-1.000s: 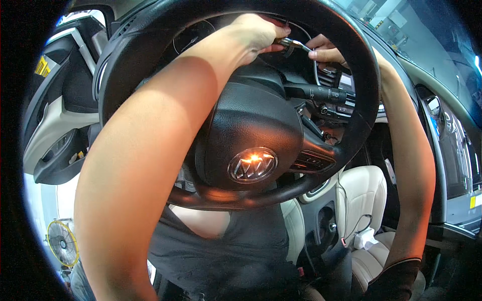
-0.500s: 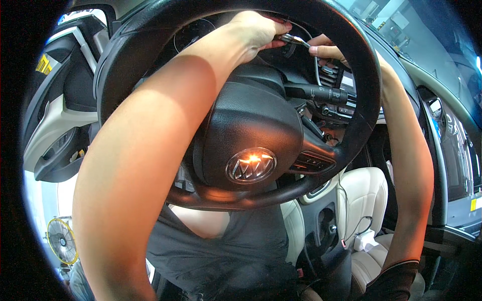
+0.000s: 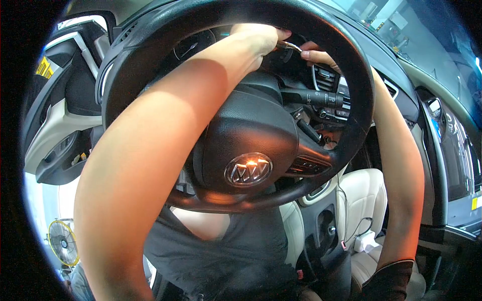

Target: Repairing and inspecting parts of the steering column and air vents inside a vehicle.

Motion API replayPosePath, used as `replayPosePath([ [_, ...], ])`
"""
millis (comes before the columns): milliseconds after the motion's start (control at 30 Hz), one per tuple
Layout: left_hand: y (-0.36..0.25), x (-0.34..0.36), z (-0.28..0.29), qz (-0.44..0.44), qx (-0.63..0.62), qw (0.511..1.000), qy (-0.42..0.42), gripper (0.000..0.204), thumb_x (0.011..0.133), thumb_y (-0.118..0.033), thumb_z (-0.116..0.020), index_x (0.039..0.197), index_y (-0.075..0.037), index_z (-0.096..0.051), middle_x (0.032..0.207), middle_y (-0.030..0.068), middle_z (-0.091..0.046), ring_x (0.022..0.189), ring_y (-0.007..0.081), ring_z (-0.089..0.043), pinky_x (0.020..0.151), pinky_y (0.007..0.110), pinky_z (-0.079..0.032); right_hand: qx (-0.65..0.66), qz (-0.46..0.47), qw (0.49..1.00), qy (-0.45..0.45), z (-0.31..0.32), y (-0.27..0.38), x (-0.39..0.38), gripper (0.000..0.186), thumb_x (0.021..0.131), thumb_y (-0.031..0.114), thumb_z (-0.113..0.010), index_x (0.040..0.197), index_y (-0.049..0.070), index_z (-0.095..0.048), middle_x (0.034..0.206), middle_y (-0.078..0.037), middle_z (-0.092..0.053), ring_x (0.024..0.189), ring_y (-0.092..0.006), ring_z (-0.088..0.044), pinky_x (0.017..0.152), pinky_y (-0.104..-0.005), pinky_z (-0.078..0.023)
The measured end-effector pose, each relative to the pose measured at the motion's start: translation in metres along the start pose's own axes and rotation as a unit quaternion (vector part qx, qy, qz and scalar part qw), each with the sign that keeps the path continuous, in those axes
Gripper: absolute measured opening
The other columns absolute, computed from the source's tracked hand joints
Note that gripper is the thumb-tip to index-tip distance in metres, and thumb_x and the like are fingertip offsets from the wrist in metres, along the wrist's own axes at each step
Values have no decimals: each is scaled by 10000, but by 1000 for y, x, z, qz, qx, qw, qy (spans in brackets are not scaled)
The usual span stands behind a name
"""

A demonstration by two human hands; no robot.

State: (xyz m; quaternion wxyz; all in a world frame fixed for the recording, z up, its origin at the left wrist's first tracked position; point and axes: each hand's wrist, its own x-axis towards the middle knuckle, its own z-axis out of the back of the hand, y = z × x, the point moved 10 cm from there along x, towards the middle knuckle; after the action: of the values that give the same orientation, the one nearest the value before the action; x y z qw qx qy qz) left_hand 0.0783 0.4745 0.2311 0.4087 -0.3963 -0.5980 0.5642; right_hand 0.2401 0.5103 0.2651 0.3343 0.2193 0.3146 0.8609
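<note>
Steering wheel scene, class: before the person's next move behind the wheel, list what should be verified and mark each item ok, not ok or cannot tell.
1. Left hand grips the small metal tool: ok.
2. Right hand has its fingertips at the tool's tip: ok.
3. What the tool's tip is seated on: cannot tell, hidden by the hands.
4. Both forearms pass through the steering wheel without pressing its centre pad: cannot tell.
5. Column stalk is untouched by either hand: ok.
</note>
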Motion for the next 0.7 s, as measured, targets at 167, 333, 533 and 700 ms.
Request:
replayPosePath([
  [167,-10,-8,8,-15,-67,998,-7,41,867,13,-594,837,6,-622,883,110,-619,755,178,-605,658,280,-523,-103,58,992,-52,4,46,-25,265,784,240,-735,934,25,-693,733,-23,-636,675,-83,-544,630,-252,-446],
  [333,23,15,-11,35,-155,984,79,85,913,-38,-542,889,-45,-623,903,104,-624,794,189,-599,716,307,-522,-95,12,995,-22,0,65,-36,317,781,322,-747,829,21,-661,677,-2,-593,664,-77,-537,617,-254,-443],
  [533,51,33,-52,73,-178,963,187,92,919,-56,-540,908,-52,-632,913,89,-632,828,174,-597,735,295,-519,10,-136,990,45,-10,48,-38,344,796,331,-733,880,4,-669,726,-41,-622,669,-99,-582,609,-245,-474],
  [700,-4,-11,-10,20,-146,986,76,114,924,-42,-521,930,-72,-630,928,70,-632,842,182,-599,768,320,-525,-163,-15,987,12,4,65,-24,279,784,240,-690,844,-31,-660,700,-98,-621,652,-122,-558,634,-310,-464],
])
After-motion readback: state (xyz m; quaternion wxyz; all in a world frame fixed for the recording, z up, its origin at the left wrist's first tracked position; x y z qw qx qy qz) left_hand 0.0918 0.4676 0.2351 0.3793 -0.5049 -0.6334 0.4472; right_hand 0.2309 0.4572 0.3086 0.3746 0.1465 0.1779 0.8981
